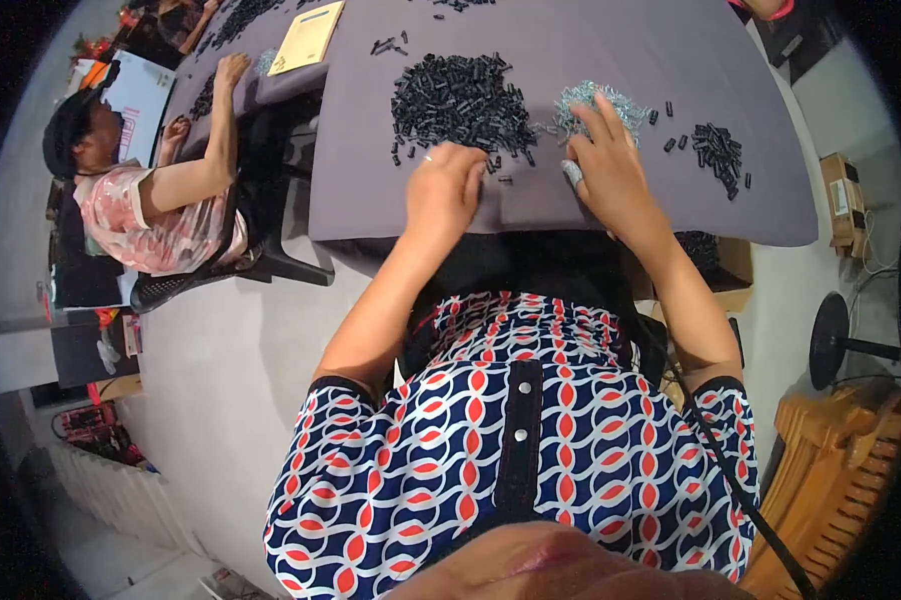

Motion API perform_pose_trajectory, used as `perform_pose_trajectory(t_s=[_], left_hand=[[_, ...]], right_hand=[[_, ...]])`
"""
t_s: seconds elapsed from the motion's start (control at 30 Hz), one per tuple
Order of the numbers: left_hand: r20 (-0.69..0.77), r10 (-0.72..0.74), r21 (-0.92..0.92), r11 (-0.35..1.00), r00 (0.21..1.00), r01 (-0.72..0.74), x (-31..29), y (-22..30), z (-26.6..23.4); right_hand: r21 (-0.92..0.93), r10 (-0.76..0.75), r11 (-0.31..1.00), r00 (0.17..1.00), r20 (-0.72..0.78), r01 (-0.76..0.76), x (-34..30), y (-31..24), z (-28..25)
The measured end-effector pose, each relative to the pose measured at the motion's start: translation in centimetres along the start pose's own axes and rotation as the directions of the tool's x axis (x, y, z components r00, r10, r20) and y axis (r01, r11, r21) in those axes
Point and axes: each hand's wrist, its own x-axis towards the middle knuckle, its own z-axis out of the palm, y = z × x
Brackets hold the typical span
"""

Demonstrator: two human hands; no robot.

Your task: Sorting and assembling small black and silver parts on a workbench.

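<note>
Black heap: many short, dark, tube-like pieces in a broad black heap (pixel 460 100), lying on the grey cloth of the table (pixel 370 195); this is the landmark for the places below.
Left hand: the left hand (pixel 443 188) is at the near edge of the black heap, back of the hand up, fingers bent and drawn close together; a few loose pieces lie right by the fingertips, but I cannot tell whether one is pinched.
Right hand: the right hand (pixel 610 172) is to the right of the black heap, over the silvery pile, with fingers spread apart and a grey wrap (pixel 572 173) on one digit.
Silvery pile: a silvery pile (pixel 628 110) of small, shiny pieces just right of the black heap, partly covered by the right hand.
Small cluster: a smaller black cluster (pixel 717 155) well to the right of the black heap, beyond the silvery pile.
Booklet: a yellow booklet (pixel 307 38) lies beyond the black heap and to its left.
Co-worker: a person (pixel 160 205) in a dark cap and a pink-and-white top sits left of the black heap, one forearm raised.
Carton: an open cardboard box (pixel 736 265) below the table edge, nearer the wearer than the black heap and to its right.
</note>
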Motion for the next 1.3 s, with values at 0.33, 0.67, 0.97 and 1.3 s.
perform_pose_trajectory(t_s=[0.33,0.67,0.97,1.3], left_hand=[[-0.046,0.020,0.074,0.997,0.999,-0.016,1.0,-1.1,-1.0],[0.182,0.124,0.247,0.954,0.975,-0.167,4.3,-0.9,0.1],[0.115,-0.005,0.054,0.999,0.993,-0.001,4.0,-1.7,-0.2],[0.278,-0.411,-0.699,0.534,0.868,0.476,-0.9,-1.2,-2.7]], right_hand=[[0.397,0.077,0.913,0.995,0.058,-0.094,-2.3,-0.1,0.1],[0.480,0.121,0.872,0.992,-0.019,-0.097,-2.8,0.7,2.0],[0.492,0.111,0.867,0.993,-0.037,-0.079,-2.6,0.5,1.8],[0.438,0.048,0.898,0.998,-0.029,-0.031,-2.1,0.6,1.9]])
